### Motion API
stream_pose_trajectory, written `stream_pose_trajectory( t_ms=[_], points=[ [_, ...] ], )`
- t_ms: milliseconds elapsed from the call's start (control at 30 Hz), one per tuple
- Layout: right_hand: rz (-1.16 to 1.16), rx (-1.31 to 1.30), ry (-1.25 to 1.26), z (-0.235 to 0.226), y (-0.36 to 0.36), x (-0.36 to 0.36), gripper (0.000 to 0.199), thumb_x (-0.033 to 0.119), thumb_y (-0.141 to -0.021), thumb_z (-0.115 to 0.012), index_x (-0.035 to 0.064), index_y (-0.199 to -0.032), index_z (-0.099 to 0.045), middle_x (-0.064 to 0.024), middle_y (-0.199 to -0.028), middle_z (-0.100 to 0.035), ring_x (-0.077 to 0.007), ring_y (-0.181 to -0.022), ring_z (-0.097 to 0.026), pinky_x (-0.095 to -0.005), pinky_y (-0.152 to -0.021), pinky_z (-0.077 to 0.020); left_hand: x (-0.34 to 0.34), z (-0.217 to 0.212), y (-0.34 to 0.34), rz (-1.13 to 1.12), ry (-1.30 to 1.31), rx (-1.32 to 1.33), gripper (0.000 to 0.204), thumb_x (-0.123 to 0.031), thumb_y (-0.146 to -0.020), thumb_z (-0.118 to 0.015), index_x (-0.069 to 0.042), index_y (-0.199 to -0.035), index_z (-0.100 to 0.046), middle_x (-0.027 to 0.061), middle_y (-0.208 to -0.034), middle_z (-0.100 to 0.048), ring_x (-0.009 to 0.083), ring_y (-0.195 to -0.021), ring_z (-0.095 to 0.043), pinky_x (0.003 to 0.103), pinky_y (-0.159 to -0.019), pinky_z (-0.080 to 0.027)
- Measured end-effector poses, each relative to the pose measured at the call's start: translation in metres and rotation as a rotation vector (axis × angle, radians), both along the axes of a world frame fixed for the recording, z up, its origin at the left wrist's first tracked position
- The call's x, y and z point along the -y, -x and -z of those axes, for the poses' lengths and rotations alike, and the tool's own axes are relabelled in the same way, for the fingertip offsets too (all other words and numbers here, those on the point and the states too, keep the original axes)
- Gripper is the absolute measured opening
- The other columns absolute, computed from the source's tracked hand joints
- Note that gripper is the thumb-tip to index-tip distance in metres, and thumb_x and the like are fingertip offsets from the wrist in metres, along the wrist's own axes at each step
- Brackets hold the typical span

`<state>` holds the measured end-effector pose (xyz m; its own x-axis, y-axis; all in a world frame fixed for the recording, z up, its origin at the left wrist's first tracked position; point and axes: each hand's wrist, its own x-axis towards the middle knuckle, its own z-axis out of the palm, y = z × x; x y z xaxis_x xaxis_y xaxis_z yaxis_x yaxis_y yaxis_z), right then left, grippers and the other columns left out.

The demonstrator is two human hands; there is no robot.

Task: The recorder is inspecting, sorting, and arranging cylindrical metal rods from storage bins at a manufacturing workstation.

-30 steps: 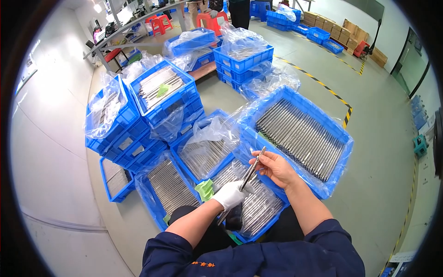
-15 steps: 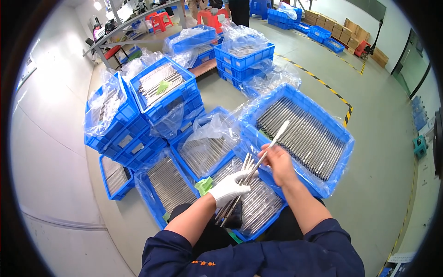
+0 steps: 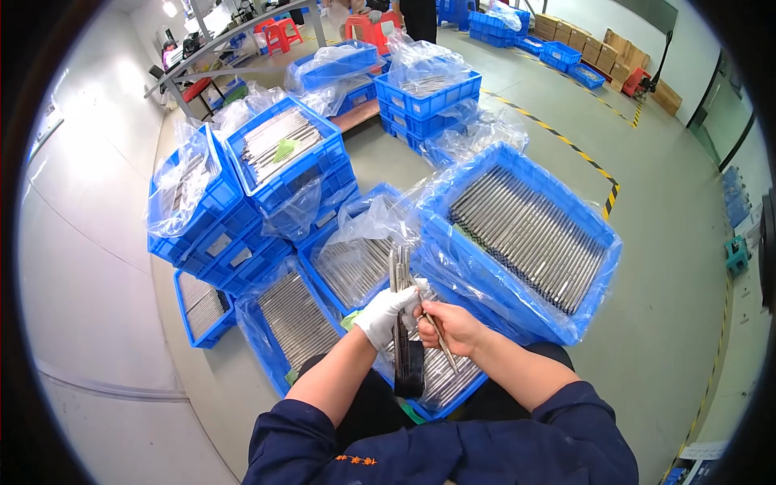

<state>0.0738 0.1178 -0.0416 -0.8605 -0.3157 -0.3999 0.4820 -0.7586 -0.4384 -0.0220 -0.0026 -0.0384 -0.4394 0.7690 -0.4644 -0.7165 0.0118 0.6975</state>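
Observation:
My left hand, in a white glove, is closed around a bundle of slim metal rods that stand nearly upright. My bare right hand touches or almost touches it and grips a single metal rod, slanting down to the right. Just below the bundle is a black object whose kind I cannot make out. Both hands are above a blue crate of rods between my knees. To the right, a larger plastic-lined blue crate holds a long row of similar rods.
Two more crates of rods, one a blue crate, lie left of my hands. Stacked blue crates with loose plastic film rise at the far left. Another crate stack stands ahead. Yellow-black tape marks the floor on the right.
My right hand has come down and left toward my left hand, its rod now pointing downward. The bundle in my left hand has turned from slanted to nearly upright.

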Motion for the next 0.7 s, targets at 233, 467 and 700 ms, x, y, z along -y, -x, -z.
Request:
stream_pose_trajectory(
  t_ms=[233,467,700],
  points=[
    [-0.105,0.055,-0.090,0.017,-0.013,0.021,0.016,0.019,-0.087,-0.042,0.0054,-0.090,-0.049,-0.0065,-0.073,-0.059,-0.0153,-0.063,-0.056,-0.0267,-0.059,-0.0458,0.006,0.003,0.017,-0.255,0.107,-0.122,0.015,-0.016,-0.071,-0.060,-0.008,-0.083,-0.056,-0.0025,-0.062,-0.050,0.0096,-0.050,-0.047,0.021,-0.048,-0.037],
    [-0.146,0.024,-0.500,0.007,0.003,0.008,0.011,0.008,-0.079,-0.047,0.0038,-0.089,-0.051,-0.0015,-0.067,-0.054,-0.0078,-0.056,-0.050,-0.0200,-0.054,-0.0433,0.042,-0.017,0.072,-0.525,-0.470,0.177,0.017,-0.015,-0.076,-0.053,0.000,-0.083,-0.055,0.0127,-0.084,-0.060,0.0237,-0.079,-0.058,0.041,-0.079,-0.046],
    [0.469,0.341,-0.036,0.046,0.023,0.000,0.021,0.020,-0.085,-0.041,0.0032,-0.094,-0.048,-0.0149,-0.091,-0.055,-0.0289,-0.085,-0.051,-0.0400,-0.078,-0.0414,0.013,-0.026,0.025,-0.735,-0.476,0.045,0.016,-0.011,-0.079,-0.054,-0.002,-0.090,-0.048,0.0044,-0.070,-0.052,0.0157,-0.062,-0.055,0.035,-0.068,-0.049]
  ],
)
